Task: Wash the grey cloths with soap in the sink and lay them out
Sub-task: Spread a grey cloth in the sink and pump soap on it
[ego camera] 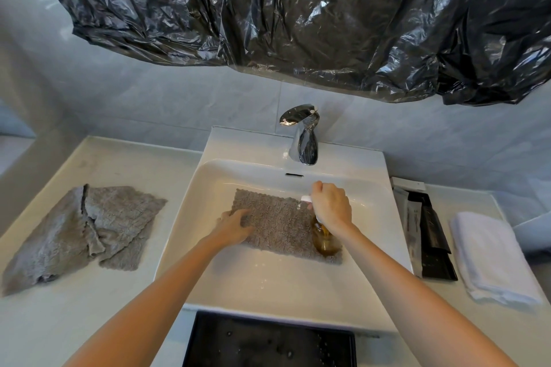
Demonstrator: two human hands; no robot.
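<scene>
One grey, nubbly terry cloth lies spread flat in the white rectangular ceramic sink, at the centre of our view, with its wavy far edge toward 12 o'clock. Our left hand lies on the cloth's 9 o'clock end, fingers fairly straight, pressing down and not clutching. Our right hand is curled round the white pump head of the amber see-through soap bottle, at the cloth's 3 o'clock end. We can't tell if the bottle stands on the cloth or is lifted.

Step in hand, we'd say, is soaping. To do it well, keep the left palm pinning the cloth so it can't bunch. Aim the nozzle at mid-cloth, not the basin, & steady the bottle, which is prob. tippy on soft pile. The cloth looks limp & fuzzy, the basin glossy & slick.

Outward:
- **9 o'clock:** a rumpled heap of grey cloths on the white counter.
- **12 o'clock:** a chrome tap.
- **3 o'clock:** a folded white towel.
- **6 o'clock:** a black tray.
</scene>
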